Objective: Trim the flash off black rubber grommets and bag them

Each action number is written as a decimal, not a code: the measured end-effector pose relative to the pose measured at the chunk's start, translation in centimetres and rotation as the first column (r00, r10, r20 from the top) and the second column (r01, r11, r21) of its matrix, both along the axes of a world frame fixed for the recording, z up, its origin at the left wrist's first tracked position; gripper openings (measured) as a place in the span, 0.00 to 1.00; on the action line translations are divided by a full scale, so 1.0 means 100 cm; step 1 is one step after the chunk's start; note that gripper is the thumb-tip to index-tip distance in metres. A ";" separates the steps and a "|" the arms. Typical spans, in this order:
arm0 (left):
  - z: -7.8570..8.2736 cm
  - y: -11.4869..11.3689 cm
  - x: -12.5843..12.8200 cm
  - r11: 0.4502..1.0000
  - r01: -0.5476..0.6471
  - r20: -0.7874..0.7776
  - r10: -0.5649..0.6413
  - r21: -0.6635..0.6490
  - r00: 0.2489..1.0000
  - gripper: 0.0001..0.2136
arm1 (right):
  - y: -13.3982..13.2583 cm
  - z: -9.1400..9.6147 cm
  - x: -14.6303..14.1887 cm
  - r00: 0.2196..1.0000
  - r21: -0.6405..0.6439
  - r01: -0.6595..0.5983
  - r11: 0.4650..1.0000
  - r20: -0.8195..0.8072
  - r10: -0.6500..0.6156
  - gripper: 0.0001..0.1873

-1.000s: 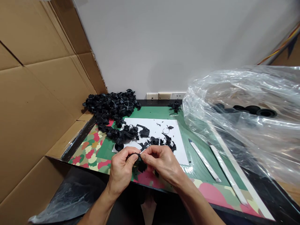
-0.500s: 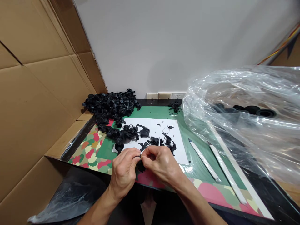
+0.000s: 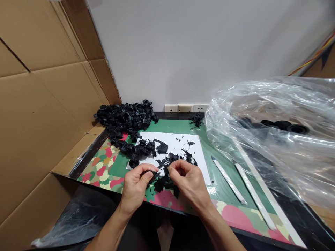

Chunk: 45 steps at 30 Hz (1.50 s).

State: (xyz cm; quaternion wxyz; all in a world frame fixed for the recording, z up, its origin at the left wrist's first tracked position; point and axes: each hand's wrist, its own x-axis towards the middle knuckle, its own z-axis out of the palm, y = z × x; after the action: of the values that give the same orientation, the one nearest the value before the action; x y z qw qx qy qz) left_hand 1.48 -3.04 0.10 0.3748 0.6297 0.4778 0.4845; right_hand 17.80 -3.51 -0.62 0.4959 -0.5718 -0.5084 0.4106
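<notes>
Near the front edge of the desk (image 3: 235,217), my left hand (image 3: 134,184) pinches a ragged black rubbery piece (image 3: 154,177) — apparently to steady it — while my right hand (image 3: 190,180) curls close, its grip unclear.

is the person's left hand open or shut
The left hand is shut: it pinches a small black piece, whose end shows beyond the thumb.

At the near edge of the white sheet (image 3: 201,164), the fingertips, close together half a second ago, have parted: the right hand (image 3: 187,178) has shifted toward the sheet's right side, baring more of the black piece (image 3: 154,175) in the left hand (image 3: 136,184).
</notes>
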 end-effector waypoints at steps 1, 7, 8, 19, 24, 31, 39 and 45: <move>0.000 0.000 0.000 1.000 -0.005 0.033 0.006 -0.024 0.999 0.06 | -0.001 -0.001 0.001 1.000 -0.007 -0.010 1.000 0.001 0.010 0.09; 0.001 0.001 0.001 0.957 0.003 0.259 0.075 -0.289 0.963 0.10 | -0.005 -0.014 0.010 0.840 0.136 0.029 0.990 0.533 -0.098 0.16; 0.002 0.001 0.001 0.941 0.011 0.289 0.092 -0.338 0.953 0.12 | -0.005 -0.016 0.011 0.759 0.133 0.031 0.991 0.642 -0.110 0.14; 0.009 0.003 0.004 0.892 0.041 0.387 0.154 -0.450 0.909 0.16 | -0.001 -0.004 0.007 0.440 -0.161 -0.009 0.987 0.886 0.148 0.10; 0.010 0.004 0.004 0.881 0.061 0.399 0.150 -0.468 0.905 0.16 | -0.002 -0.022 0.017 0.661 0.069 0.010 0.998 0.748 -0.058 0.07; 0.010 0.003 0.002 0.878 0.043 0.387 0.166 -0.478 0.907 0.14 | -0.009 -0.029 0.036 0.919 0.455 0.082 0.887 0.309 -0.243 0.09; 0.006 0.001 0.003 0.896 -0.046 0.315 0.203 -0.442 0.927 0.13 | -0.014 -0.005 0.040 0.792 0.200 0.203 0.959 -0.609 -0.040 0.20; 0.006 0.000 0.005 0.916 -0.043 0.302 0.176 -0.399 0.937 0.13 | -0.011 -0.007 0.018 0.763 0.228 0.040 0.973 -0.636 0.118 0.18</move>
State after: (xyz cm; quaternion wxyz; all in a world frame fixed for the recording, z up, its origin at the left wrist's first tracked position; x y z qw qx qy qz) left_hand 1.93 -3.04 0.72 0.5384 0.4245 0.5289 0.5003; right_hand 19.60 -4.59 -1.34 0.6939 -0.3238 -0.3623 0.5314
